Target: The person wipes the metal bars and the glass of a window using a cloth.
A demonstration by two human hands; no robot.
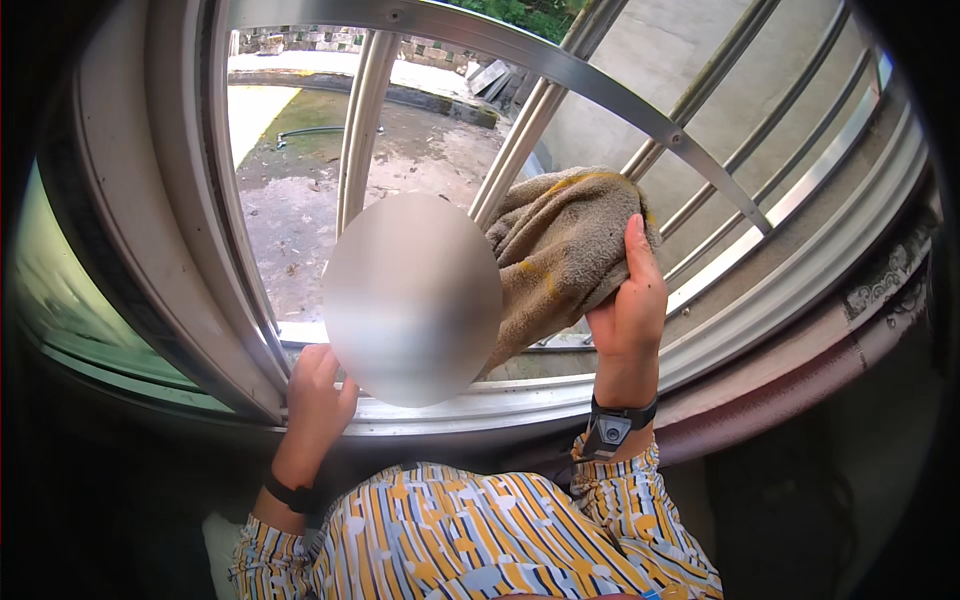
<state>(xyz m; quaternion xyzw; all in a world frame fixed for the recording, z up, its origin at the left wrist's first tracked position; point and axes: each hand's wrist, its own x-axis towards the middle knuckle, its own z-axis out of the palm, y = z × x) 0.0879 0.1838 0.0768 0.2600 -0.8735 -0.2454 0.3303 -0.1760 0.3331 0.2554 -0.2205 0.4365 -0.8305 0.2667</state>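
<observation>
A brown terry cloth (pixel 570 240) with yellow streaks is bunched up against the metal window bars. My right hand (pixel 634 307) grips its right side, thumb along the edge and the other fingers behind the fabric. My left hand (pixel 319 394) is at the lower left corner of the window frame (pixel 480 409), beside the sill track. A blurred oval covers the middle of the view. It hides the left end of the cloth and part of my left fingertips, so whatever they touch cannot be made out.
Upright metal bars (pixel 367 127) and a curved flat crossbar (pixel 585 67) span the window opening. A green-tinted glass pane (pixel 90 300) stands at the left. Outside are a concrete yard (pixel 300 202), a short black hose (pixel 311 131) and a grey wall (pixel 675 52).
</observation>
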